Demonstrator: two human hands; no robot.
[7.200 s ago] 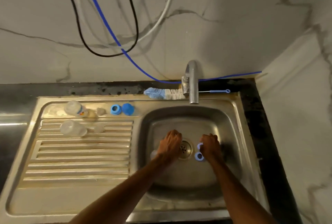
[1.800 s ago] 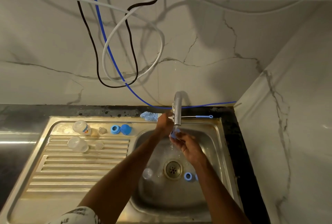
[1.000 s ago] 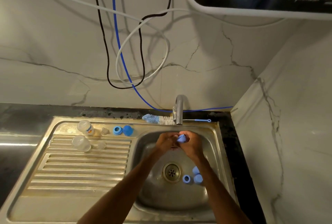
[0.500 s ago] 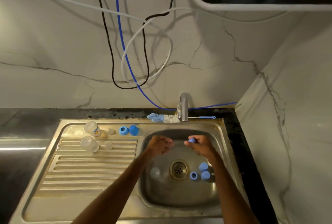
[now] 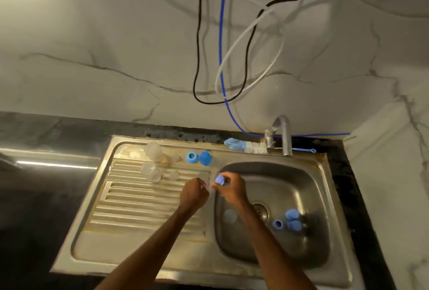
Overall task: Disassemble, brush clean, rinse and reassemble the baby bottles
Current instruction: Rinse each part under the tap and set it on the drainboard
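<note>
Blue collar (image 5: 220,179): gripped by right hand (image 5: 232,191); left hand (image 5: 193,194) curled close against it, its own hold unclear. Held over the left edge of the sink (image 5: 308,187), probably bound for the drainboard (image 5: 139,243) with the finished parts.

Sink (image 5: 321,173) is showing dull steel, drainboard (image 5: 144,199) ridged; wall (image 5: 116,45) is showing white marble, grey-veined; held cap (image 5: 220,179) and ring (image 5: 192,157) are showing blue; cables (image 5: 197,57) are hanging black, blue, white.

Both hands have been moved from under the tap (image 5: 286,136) to the left edge of the sink (image 5: 274,159), beside the drainboard (image 5: 139,201). The left hand (image 5: 193,194), apart half a second ago, is now brought against the right hand (image 5: 232,191), in which the blue piece (image 5: 220,179) is pinched. Two blue caps (image 5: 292,215) have been added beside the ring (image 5: 277,224).
</note>
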